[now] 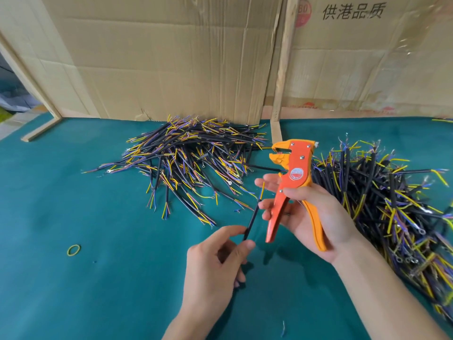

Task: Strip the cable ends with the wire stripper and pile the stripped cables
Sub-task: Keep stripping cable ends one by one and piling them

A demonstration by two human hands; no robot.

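Pinching a short black-sheathed cable between thumb and forefinger, the left hand held it by the lower part of the sheath, so the end with the yellow and blue cores poked up toward the tool. My guess is that grip kept the far end free to feed in. The right hand had its fingers curled round the handles of the orange and yellow pistol-style wire stripper, head pointing up and left. The handles were spread and the jaws looked parted, so it wasn't squeezing anything. The cable's tip sat just beside the right fingertips, below the jaws and not in them yet, so I'd call this the lining-up bit before a strip.

Further out, there was a heap of black cables with splayed coloured ends behind the hands, near the back, some with little ring terminals on them. A second, bigger heap of the same cables lay along the right side, next to the tool hand. Couldn't tell for sure which one was the done pile.

All of it sat on a table with a teal cloth-like top. A yellow rubber band lay on its own to the left. Flattened brown cardboard sheets stood along the back as a wall, one printed with Chinese characters, with pale wooden battens holding them.
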